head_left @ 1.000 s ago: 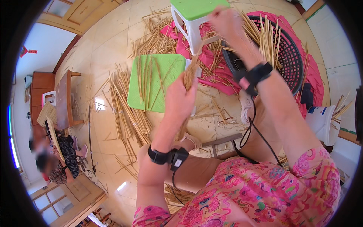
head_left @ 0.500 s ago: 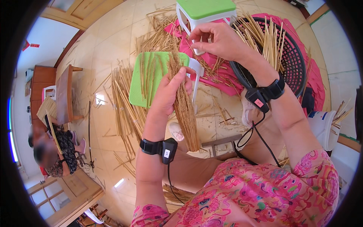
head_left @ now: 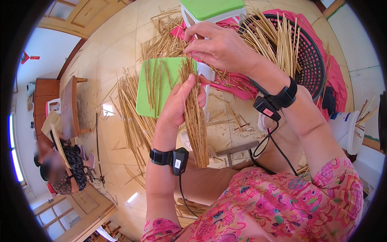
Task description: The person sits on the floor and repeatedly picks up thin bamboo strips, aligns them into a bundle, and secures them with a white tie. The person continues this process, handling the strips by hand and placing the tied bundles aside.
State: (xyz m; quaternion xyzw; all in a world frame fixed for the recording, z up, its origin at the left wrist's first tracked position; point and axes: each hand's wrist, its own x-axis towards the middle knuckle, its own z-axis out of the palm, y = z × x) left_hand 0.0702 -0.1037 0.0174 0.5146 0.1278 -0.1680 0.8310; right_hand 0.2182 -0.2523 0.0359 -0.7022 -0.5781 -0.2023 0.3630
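My left hand (head_left: pixel 179 101) is closed around a bundle of dried, bristly plant heads (head_left: pixel 196 125), its thumb lying along the front. The bundle stands nearly upright, the thin end at the top and the wider brushy end hanging over my knee. Just above its top is my right hand (head_left: pixel 225 46), fingers bent and thumb and forefinger a little apart, with nothing visible between them. Behind the bundle, a green-topped stool (head_left: pixel 141 101) carries several loose dried heads (head_left: pixel 155 86).
Long straw stalks (head_left: pixel 131 109) lean and lie left of the stool. Beyond, a black mesh basket (head_left: pixel 316 60) holds more stalks on pink cloth (head_left: pixel 338 86). A second green-topped stool (head_left: pixel 213 9) stands at the back, a white bucket (head_left: pixel 342 129) at right. Another person (head_left: pixel 66 173) sits far left.
My right hand has moved left and slightly down, closer to the bundle's top. The left hand still grips the bundle, which has shifted only slightly.
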